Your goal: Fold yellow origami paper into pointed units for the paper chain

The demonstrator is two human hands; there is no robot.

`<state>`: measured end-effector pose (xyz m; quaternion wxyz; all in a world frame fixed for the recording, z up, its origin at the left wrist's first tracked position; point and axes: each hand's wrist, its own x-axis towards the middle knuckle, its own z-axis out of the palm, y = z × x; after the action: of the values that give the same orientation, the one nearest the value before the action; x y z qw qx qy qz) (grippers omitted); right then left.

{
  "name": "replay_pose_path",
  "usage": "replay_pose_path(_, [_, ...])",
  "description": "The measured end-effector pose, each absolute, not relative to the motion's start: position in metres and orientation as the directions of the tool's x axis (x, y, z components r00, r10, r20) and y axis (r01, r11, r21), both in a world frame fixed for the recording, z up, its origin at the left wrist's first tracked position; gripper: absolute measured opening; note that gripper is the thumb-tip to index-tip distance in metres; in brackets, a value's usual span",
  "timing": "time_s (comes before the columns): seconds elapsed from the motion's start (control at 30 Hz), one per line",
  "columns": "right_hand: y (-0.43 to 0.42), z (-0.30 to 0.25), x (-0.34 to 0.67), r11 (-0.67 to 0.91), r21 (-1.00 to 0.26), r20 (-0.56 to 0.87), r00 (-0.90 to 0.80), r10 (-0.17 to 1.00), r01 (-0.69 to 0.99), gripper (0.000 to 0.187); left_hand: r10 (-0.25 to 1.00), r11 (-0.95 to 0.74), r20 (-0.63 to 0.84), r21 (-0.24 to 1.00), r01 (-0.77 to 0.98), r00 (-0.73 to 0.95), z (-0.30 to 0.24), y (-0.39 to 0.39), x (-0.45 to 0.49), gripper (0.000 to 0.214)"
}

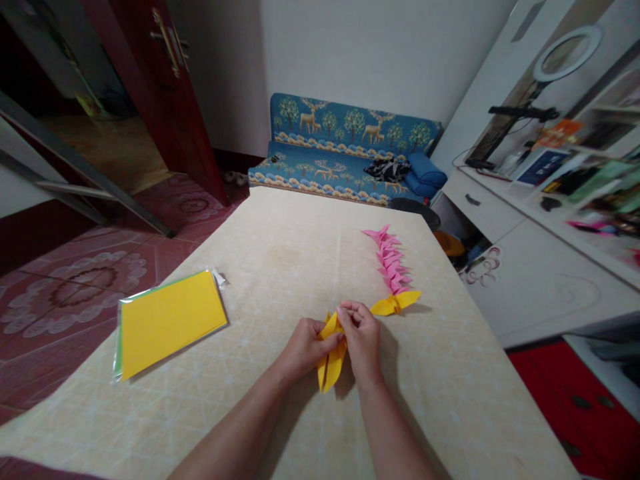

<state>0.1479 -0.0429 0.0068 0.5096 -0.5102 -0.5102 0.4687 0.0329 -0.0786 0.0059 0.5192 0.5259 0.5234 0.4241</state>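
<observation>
My left hand (309, 350) is closed on a folded yellow paper piece (330, 370), the thumb lying across its middle. Its two long pointed flaps hang toward me, with a narrow gap between them. My right hand (361, 333) pinches the upper part of the same paper; its fingertips partly cover what they hold. Just beyond my right hand lies another folded yellow paper piece (403, 303), shaped with two pointed wings. It touches or nearly touches the near end of a row of several pink folded paper pieces (391, 260).
On the table's left lies a stack of yellow paper sheets (173, 320) in clear wrapping, with a green edge showing. The pale patterned table (240, 413) reaches toward a blue sofa (330, 153). A white cabinet (540, 280) with clutter and a ring light (590, 50) stands right.
</observation>
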Motion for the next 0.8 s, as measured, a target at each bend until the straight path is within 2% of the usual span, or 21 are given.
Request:
replay_pose_path(0.23, [-0.043,0.011,0.157,-0.007,-0.998,0.0,-0.122,0.992,-0.057,0.029,0.985,0.137,-0.137,0.991,0.01,0.106,0.005,-0.079,0.029,0.045])
replay_pose_path(0.4, [-0.042,0.009,0.158,-0.007,-0.998,0.001,-0.145,0.989,-0.058,0.028,0.983,0.132,-0.131,0.991,0.002,0.13,0.005,-0.08,0.028,0.044])
replay_pose_path(0.63, [-0.043,0.016,0.162,-0.061,-0.987,-0.026,-0.226,0.974,-0.147,0.03,0.967,0.173,-0.154,0.982,-0.081,0.202,0.014,-0.082,0.027,0.041])
replay_pose_path(0.8, [-0.042,0.016,0.163,-0.06,-0.983,-0.019,-0.227,0.974,-0.174,0.025,0.967,0.152,-0.136,0.986,-0.063,0.216,0.016,-0.083,0.026,0.041])
